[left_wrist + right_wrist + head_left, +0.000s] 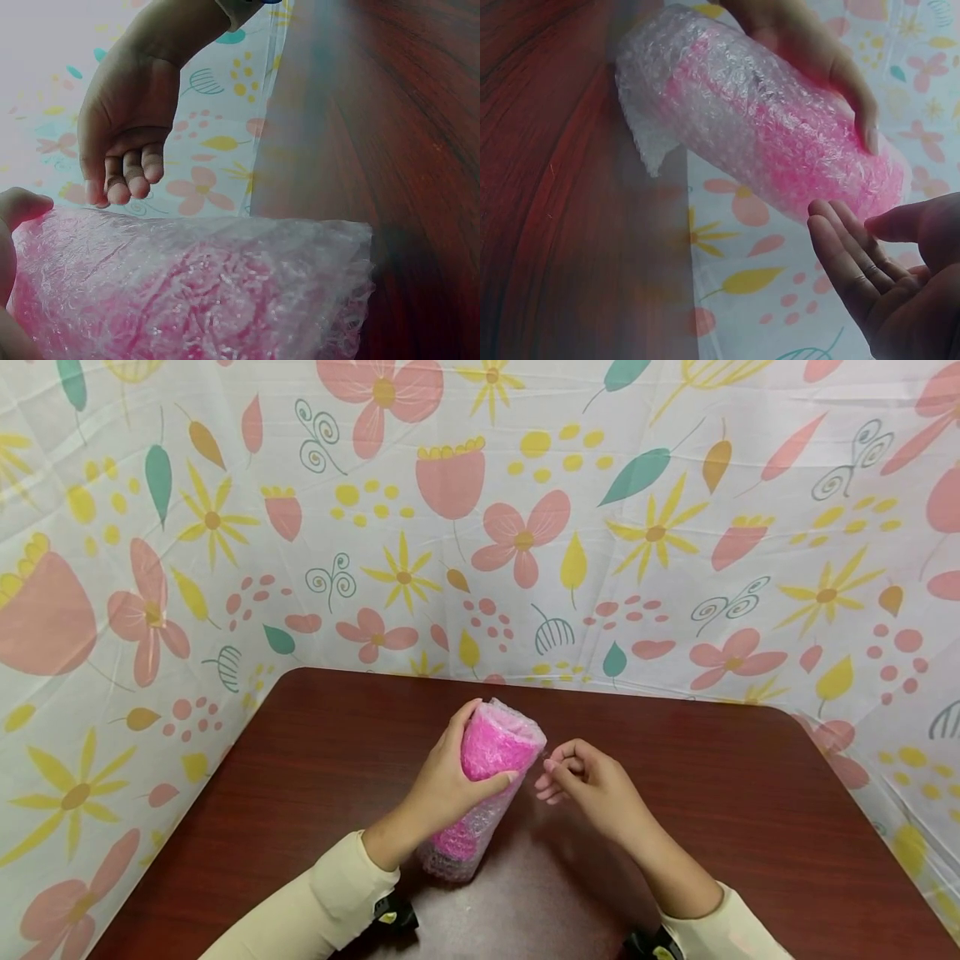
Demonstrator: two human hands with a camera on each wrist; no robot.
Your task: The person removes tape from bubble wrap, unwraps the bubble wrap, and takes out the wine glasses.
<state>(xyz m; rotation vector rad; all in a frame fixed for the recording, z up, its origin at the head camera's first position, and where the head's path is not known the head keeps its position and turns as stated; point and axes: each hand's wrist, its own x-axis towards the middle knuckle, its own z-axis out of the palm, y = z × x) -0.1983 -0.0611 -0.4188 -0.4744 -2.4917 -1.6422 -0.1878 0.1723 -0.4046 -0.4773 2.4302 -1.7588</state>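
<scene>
A roll of bubble wrap [480, 810] with bright pink showing through it stands tilted over the table, its open upper end leaning to the right. My left hand [442, 772] grips its upper part, thumb across the front and fingers round the far side. In the right wrist view the pink wrapped roll [780, 127] runs diagonally, with a loose flap of wrap at its lower end. Just right of the top end is my right hand [592, 785], its fingers loosely bent and its thumb close to the index finger. Nothing shows between them.
The dark reddish-brown table [750, 810] has rounded far corners. A white cloth [480, 568] printed with flowers and leaves hangs behind it and along both sides. Black wrist straps [393, 914] sit at the cream sleeves [315, 893].
</scene>
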